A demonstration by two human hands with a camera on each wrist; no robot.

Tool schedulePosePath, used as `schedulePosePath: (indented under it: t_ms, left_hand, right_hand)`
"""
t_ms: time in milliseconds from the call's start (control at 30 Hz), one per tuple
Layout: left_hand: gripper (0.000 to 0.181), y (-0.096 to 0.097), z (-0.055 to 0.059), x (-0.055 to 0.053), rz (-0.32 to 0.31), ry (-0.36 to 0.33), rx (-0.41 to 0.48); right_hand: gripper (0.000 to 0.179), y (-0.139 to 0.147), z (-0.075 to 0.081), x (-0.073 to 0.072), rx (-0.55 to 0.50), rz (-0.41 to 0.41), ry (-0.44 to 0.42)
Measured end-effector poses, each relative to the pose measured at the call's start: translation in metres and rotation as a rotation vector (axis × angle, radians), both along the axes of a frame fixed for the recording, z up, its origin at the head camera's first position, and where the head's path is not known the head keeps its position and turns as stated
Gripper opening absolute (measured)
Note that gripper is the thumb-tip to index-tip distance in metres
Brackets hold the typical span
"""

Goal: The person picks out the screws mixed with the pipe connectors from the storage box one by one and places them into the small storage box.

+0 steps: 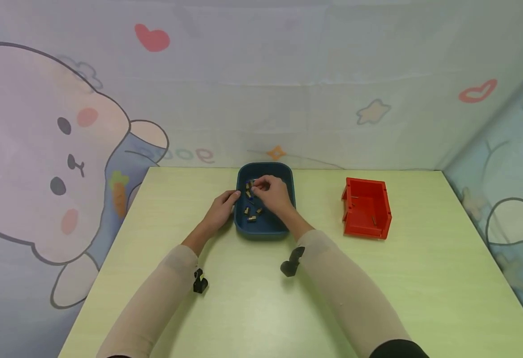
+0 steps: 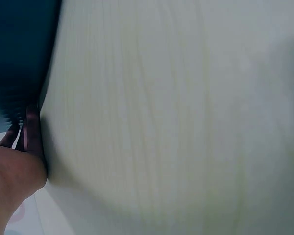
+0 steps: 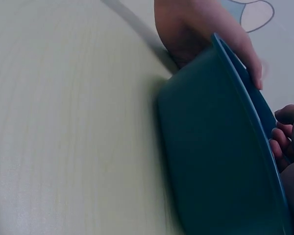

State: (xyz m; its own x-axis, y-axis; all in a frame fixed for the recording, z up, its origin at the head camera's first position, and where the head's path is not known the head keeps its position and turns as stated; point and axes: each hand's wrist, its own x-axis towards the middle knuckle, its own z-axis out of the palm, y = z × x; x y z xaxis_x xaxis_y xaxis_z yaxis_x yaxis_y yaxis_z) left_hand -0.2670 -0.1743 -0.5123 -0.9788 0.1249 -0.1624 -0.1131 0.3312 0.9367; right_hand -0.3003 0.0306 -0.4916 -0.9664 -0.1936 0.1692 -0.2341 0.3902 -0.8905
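Observation:
A dark blue plastic bin [image 1: 265, 232] stands on the table near the wall, with several small brass-coloured pieces [image 1: 252, 219] lying along its left side. My left hand [image 1: 220, 211] holds the bin's left wall, thumb over the rim and fingers against the outside; the left wrist view shows those fingers [image 2: 33, 132] by the bin's base. My right hand [image 1: 273, 195] is inside the bin, above the upper pieces, its fingers bent and the thumb close to them. Whether a small piece is between its fingertips is hidden. In the right wrist view the bin's wall [image 3: 220, 147] covers much of the inside.
To the right stands a red open-topped bin [image 1: 366, 229] with a few small thin metal pieces [image 1: 374, 220] in it. The light wooden table [image 1: 422, 278] meets a printed cloth wall [image 1: 243, 114] behind the blue bin.

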Motion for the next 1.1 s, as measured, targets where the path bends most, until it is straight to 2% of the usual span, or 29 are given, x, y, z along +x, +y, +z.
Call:
schedulePosePath:
  t_ms: [233,300,367,400,500,600,833,1100]
  left_hand:
    - [0.061,-0.001,0.000,-0.004,-0.027,-0.044,0.030]
    - [0.060,0.000,0.006,-0.003,-0.035,-0.055,0.013]
    - [0.060,0.003,0.019,0.003,-0.042,-0.056,0.004]
    - [0.060,0.002,0.019,0.004,-0.041,-0.053,0.002]
    - [0.062,0.002,0.016,0.005,-0.035,-0.030,0.014]
    - [0.063,-0.002,-0.001,-0.002,-0.023,-0.011,0.029]
    - [0.063,-0.003,-0.002,-0.001,-0.002,0.010,0.018]
    - [0.061,-0.002,-0.003,-0.001,-0.003,0.017,0.029]
  right_hand:
    - [0.013,-0.003,-0.004,-0.004,0.027,0.009,-0.011]
    - [0.013,-0.003,-0.004,-0.004,0.039,0.015,-0.015]
    - [0.014,-0.004,-0.005,-0.004,0.058,0.021,-0.018]
    - [0.014,-0.004,-0.005,-0.003,0.073,0.025,-0.019]
    - [0.015,-0.007,-0.006,-0.002,0.111,0.039,-0.022]
    - [0.014,-0.009,-0.007,-0.002,0.145,0.056,-0.020]
    - [0.012,-0.011,-0.011,-0.004,0.198,0.068,0.000]
    - [0.012,-0.012,-0.011,-0.004,0.347,0.058,0.021]
